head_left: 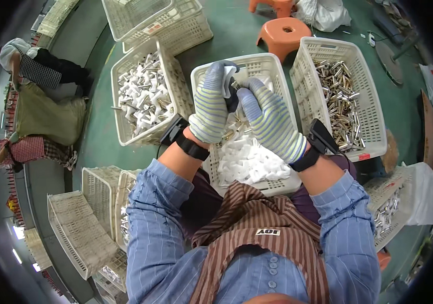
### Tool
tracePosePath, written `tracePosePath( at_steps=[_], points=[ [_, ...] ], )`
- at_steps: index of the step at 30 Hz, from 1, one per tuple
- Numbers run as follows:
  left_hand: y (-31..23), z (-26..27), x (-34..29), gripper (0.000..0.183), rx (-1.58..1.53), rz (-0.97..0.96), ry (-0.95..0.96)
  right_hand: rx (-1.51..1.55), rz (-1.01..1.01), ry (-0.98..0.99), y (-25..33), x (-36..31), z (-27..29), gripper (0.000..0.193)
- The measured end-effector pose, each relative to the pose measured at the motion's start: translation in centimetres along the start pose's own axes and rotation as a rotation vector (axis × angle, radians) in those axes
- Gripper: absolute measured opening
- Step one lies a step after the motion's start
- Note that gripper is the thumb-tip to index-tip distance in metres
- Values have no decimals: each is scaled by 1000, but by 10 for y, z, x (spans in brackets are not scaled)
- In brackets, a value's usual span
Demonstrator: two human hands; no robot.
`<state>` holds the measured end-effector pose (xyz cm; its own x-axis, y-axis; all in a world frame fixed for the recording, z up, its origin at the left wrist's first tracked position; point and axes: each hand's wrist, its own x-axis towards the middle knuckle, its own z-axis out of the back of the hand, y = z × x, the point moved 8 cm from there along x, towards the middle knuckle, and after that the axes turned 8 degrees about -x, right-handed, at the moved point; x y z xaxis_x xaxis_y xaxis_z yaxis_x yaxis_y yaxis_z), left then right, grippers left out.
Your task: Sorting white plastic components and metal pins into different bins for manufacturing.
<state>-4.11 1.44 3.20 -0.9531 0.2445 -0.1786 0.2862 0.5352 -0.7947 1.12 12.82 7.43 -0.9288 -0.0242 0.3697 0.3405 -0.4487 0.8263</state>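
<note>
Both my hands wear striped knit gloves with dark fingertips and meet above a cream plastic crate [277, 188]. My left hand [210, 106] is closed around a white plastic piece [228, 81]. Close against it, my right hand [272, 120] pinches a small metal pin [235, 85], partly hidden by the fingers. How far the pin sits in the white piece cannot be made out. Below the hands, the crate holds a heap of loose white plastic pieces [252, 159], with a few metal pins showing behind them.
At left, a crate [168, 76] holds white pieces with metal pins in them. A crate [305, 83] at right is filled with loose metal pins [335, 96]. Beyond are an orange stool [284, 35] and stacked crates [193, 33]. Two people stand far left.
</note>
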Motion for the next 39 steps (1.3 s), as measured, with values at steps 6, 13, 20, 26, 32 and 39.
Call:
tracePosePath(
  at_steps=[6, 13, 20, 26, 32, 39],
  points=[
    [-7, -7, -1, 30, 117, -173, 26, -219, 69, 7, 9, 0, -1, 22],
    [-15, -13, -10, 29, 378, -432, -23, -248, 20, 6, 2, -9, -5, 25],
    [1, 0, -22, 28, 706, -255, 5, 712, -671, 879, -50, -30, -41, 29],
    [23, 11, -17, 29, 833, -260, 237, 666, -831, 907, -63, -43, -48, 37],
    [19, 65, 17, 15, 1074, -147, 58, 589, -934, 458, -130, -27, -48, 37],
    [-73, 291, 11, 37, 133, -91, -646, 190, -1163, 518, -283, -68, -88, 26]
  ],
)
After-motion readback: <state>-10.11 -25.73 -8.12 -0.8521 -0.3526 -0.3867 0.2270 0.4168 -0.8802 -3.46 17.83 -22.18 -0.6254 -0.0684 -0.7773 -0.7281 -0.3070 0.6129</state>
